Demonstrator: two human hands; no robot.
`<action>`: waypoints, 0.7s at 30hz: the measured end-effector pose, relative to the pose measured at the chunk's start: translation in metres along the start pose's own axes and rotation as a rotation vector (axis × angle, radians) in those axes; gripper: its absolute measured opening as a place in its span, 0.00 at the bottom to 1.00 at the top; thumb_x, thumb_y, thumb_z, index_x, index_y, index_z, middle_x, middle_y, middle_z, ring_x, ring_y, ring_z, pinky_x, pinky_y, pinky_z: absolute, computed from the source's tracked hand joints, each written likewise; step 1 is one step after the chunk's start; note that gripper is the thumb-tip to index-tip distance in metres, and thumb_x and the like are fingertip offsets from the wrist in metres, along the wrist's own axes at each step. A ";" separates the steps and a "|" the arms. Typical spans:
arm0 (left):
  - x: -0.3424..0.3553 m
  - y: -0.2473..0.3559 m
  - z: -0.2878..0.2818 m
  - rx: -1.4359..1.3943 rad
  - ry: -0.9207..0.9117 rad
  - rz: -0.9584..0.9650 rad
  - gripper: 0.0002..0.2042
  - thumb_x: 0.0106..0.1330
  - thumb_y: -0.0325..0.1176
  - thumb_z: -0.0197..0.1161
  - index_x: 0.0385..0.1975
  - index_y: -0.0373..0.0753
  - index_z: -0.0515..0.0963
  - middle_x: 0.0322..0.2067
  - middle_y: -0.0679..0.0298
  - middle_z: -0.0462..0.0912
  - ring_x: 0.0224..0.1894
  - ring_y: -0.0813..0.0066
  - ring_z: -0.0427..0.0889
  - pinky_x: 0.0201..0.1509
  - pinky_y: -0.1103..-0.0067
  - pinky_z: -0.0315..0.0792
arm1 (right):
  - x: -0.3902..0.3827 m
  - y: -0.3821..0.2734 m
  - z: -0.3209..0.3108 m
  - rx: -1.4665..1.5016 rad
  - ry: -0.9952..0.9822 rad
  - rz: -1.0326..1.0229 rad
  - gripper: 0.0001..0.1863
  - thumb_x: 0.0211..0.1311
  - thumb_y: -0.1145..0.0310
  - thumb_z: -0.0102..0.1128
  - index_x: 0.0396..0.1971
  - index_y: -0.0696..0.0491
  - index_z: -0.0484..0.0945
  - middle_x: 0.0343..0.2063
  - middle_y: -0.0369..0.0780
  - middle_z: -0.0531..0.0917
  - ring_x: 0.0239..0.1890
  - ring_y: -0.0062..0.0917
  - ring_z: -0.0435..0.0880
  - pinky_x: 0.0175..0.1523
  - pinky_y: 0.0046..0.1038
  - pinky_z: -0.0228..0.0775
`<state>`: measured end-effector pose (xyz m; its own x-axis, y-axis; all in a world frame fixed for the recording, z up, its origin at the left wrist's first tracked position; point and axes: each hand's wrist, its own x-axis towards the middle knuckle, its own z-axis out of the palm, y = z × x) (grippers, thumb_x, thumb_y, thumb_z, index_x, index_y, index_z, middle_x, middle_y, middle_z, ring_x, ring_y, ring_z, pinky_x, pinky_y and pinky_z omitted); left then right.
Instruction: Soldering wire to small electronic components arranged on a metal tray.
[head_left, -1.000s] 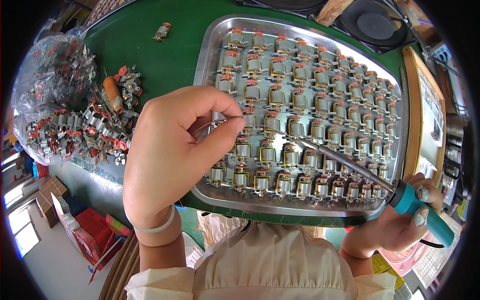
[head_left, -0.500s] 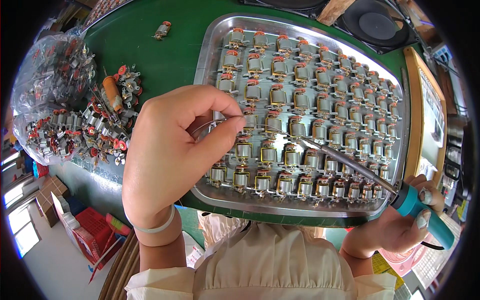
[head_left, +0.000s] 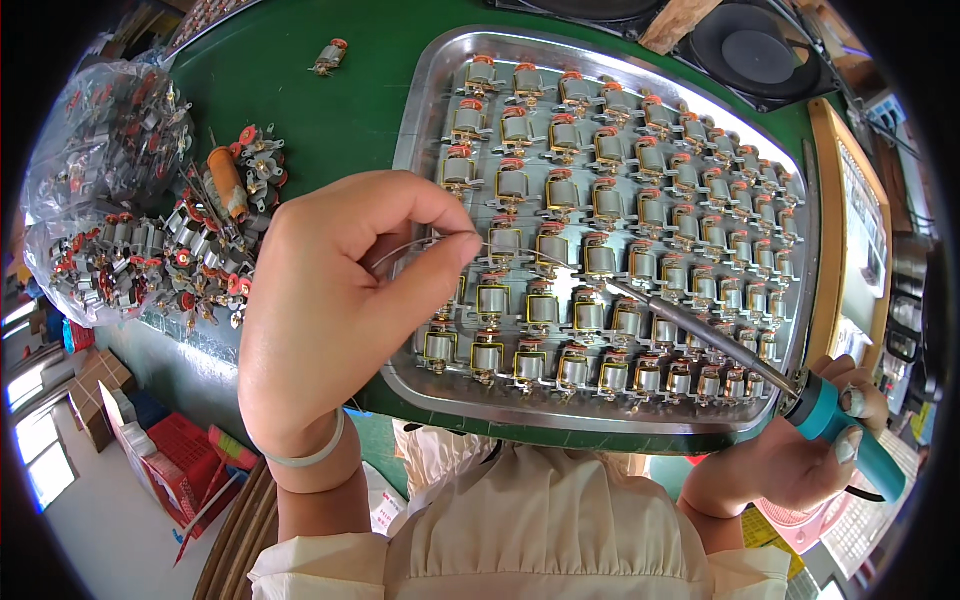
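Observation:
My left hand [head_left: 355, 310] pinches a thin solder wire [head_left: 515, 250] between thumb and forefinger, over the left side of a steel tray [head_left: 427, 70] holding rows of small silver motors [head_left: 562, 191] with orange tops. My right hand [head_left: 815, 450] grips a soldering iron [head_left: 850, 450] with a teal handle at the tray's lower right. The iron's metal shaft slants up-left to a motor [head_left: 600, 256] near the middle, where the wire's end also reaches; whether tip and wire touch is too small to tell.
Clear bags of loose parts [head_left: 105, 150] and an orange spool [head_left: 226, 182] lie left on the green table [head_left: 290, 100], with a single motor [head_left: 329, 57] behind. Black speakers [head_left: 740, 55] stand at back right, a wooden frame [head_left: 830, 200] at right. Red crates [head_left: 180, 470] sit below left.
My left hand has shifted slightly left, drawing the wire with it. The iron's tip remains among the middle motors, and my right hand still grips the handle, nearly unmoved.

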<state>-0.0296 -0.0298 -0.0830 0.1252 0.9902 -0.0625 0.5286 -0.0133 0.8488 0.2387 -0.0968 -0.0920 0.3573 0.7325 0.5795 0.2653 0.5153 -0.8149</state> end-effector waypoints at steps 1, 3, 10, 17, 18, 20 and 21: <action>0.000 0.001 0.001 -0.004 -0.002 0.005 0.03 0.45 0.22 0.59 0.20 0.34 0.72 0.13 0.76 0.62 0.15 0.92 0.52 0.18 0.90 0.46 | 0.001 0.000 -0.003 0.022 -0.042 0.003 0.14 0.46 0.61 0.46 0.27 0.58 0.64 0.17 0.39 0.61 0.19 0.22 0.56 0.25 0.24 0.47; 0.000 0.002 0.001 0.033 -0.021 0.032 0.03 0.45 0.22 0.59 0.20 0.33 0.72 0.14 0.75 0.63 0.16 0.91 0.53 0.18 0.90 0.47 | 0.001 0.000 -0.003 0.046 -0.085 0.007 0.14 0.47 0.61 0.46 0.26 0.58 0.64 0.16 0.39 0.61 0.20 0.22 0.56 0.25 0.24 0.47; 0.000 0.004 0.008 0.051 -0.038 0.088 0.03 0.44 0.21 0.59 0.19 0.33 0.72 0.14 0.73 0.65 0.16 0.90 0.55 0.18 0.90 0.49 | 0.001 0.003 -0.002 0.024 -0.042 -0.021 0.14 0.46 0.62 0.45 0.26 0.59 0.65 0.14 0.39 0.61 0.17 0.21 0.55 0.23 0.23 0.46; 0.000 0.006 0.010 0.046 -0.016 0.087 0.03 0.45 0.21 0.58 0.19 0.33 0.71 0.16 0.72 0.67 0.16 0.91 0.56 0.18 0.91 0.49 | 0.002 0.005 0.000 0.003 -0.028 -0.047 0.14 0.47 0.62 0.44 0.25 0.60 0.65 0.13 0.39 0.61 0.15 0.20 0.55 0.21 0.22 0.47; 0.000 0.006 0.010 0.042 -0.016 0.081 0.03 0.45 0.21 0.58 0.19 0.33 0.71 0.16 0.73 0.67 0.16 0.91 0.57 0.18 0.91 0.50 | 0.002 0.004 0.001 0.003 -0.028 -0.047 0.14 0.47 0.62 0.44 0.25 0.60 0.65 0.13 0.39 0.61 0.15 0.20 0.55 0.21 0.22 0.47; 0.001 0.006 0.010 0.038 -0.016 0.074 0.03 0.45 0.21 0.58 0.19 0.33 0.71 0.16 0.73 0.67 0.16 0.91 0.57 0.18 0.91 0.50 | 0.002 0.004 0.002 -0.013 -0.016 -0.040 0.14 0.47 0.62 0.44 0.25 0.60 0.65 0.13 0.38 0.61 0.15 0.20 0.56 0.21 0.22 0.47; 0.001 0.005 0.010 0.037 -0.019 0.080 0.03 0.45 0.21 0.58 0.19 0.33 0.71 0.16 0.72 0.67 0.16 0.91 0.57 0.18 0.91 0.50 | 0.002 0.004 0.003 -0.013 -0.016 -0.040 0.14 0.47 0.62 0.44 0.25 0.60 0.65 0.13 0.38 0.61 0.15 0.20 0.56 0.21 0.22 0.47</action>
<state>-0.0178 -0.0303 -0.0840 0.1846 0.9828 -0.0054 0.5466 -0.0981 0.8317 0.2380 -0.0918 -0.0941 0.3317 0.7183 0.6116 0.2908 0.5389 -0.7906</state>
